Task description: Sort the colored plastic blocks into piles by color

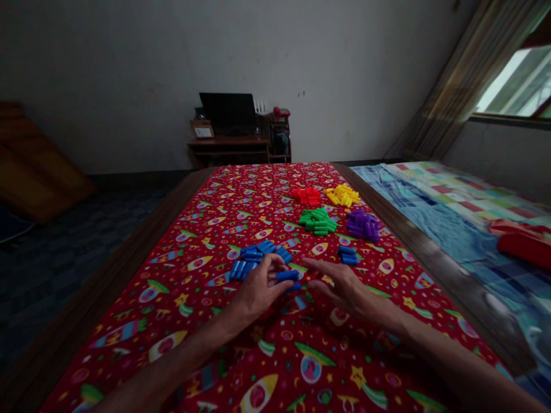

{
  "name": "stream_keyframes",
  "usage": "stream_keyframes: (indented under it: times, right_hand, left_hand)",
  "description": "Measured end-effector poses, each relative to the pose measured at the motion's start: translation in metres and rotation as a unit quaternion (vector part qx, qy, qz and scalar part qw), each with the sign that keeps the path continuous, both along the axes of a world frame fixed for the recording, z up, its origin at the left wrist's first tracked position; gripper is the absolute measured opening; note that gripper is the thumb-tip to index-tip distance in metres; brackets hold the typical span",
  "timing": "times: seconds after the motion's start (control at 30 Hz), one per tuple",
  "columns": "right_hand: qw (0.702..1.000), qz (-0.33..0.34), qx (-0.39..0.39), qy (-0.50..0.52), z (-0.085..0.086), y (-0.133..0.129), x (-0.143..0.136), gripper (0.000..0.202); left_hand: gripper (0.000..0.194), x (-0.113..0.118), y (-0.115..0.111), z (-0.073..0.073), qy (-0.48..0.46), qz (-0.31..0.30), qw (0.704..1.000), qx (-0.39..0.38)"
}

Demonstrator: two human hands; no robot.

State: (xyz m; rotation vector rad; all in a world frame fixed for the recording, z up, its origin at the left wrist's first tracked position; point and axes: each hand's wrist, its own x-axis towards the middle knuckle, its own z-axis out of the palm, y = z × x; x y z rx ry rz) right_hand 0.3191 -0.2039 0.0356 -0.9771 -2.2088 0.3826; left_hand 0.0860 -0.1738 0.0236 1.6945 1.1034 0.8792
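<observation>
- We pinch a blue tube (pixel 287 276) in our left hand (pixel 257 283), at its three o'clock.
- Our right hand (pixel 338 283) is spread, a small blue cluster (pixel 348 256) at its one o'clock.

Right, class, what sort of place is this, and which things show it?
Probably a room in a home, perhaps a bedroom: a checked, patchwork-like cover lies spread on what looks like a bed on the right, a long curtain hangs by the window, and a dark monitor stands against the far wall.
</observation>
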Motion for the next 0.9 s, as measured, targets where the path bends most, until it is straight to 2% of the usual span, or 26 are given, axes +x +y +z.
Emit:
stream_keyframes:
  times: [0.1, 0.2, 0.27, 0.33, 0.4, 0.47, 0.57, 0.7, 0.9]
  right_hand:
    - [0.997, 0.067, -0.032, -0.007, -0.008, -0.007, -0.015, 0.035]
    - [0.996, 0.078, -0.013, -0.027, -0.015, -0.002, -0.016, 0.025]
    - [0.998, 0.039, 0.025, -0.038, -0.016, 0.007, -0.006, 0.023]
    - [0.995, -0.033, 0.081, -0.04, -0.013, 0.019, 0.013, 0.024]
    - [0.983, -0.12, 0.133, -0.049, -0.008, 0.033, 0.038, 0.024]
    - [0.966, -0.195, 0.153, -0.077, -0.005, 0.046, 0.065, 0.025]
    - [0.958, -0.227, 0.11, -0.138, -0.003, 0.054, 0.094, 0.026]
    - [0.957, -0.215, 0.022, -0.194, -0.003, 0.051, 0.102, 0.032]
    - [0.95, -0.248, 0.041, -0.183, 0.007, 0.046, 0.094, 0.048]
  left_hand:
    - [0.034, 0.009, -0.015, -0.007, 0.06, -0.02, 0.997, 0.053]
    - [0.037, 0.008, -0.018, -0.009, 0.124, -0.051, 0.983, 0.123]
    - [0.034, 0.001, -0.013, -0.008, 0.151, -0.071, 0.969, 0.184]
    - [0.027, -0.009, -0.002, -0.004, 0.186, -0.08, 0.944, 0.259]
    - [0.023, -0.021, 0.011, -0.001, 0.23, -0.063, 0.915, 0.325]
    - [0.024, -0.033, 0.024, -0.001, 0.273, -0.03, 0.893, 0.356]
    - [0.031, -0.051, 0.041, -0.009, 0.317, 0.003, 0.877, 0.362]
    - [0.037, -0.064, 0.053, -0.022, 0.343, 0.013, 0.878, 0.334]
    - [0.041, -0.066, 0.059, -0.02, 0.339, 0.014, 0.892, 0.3]
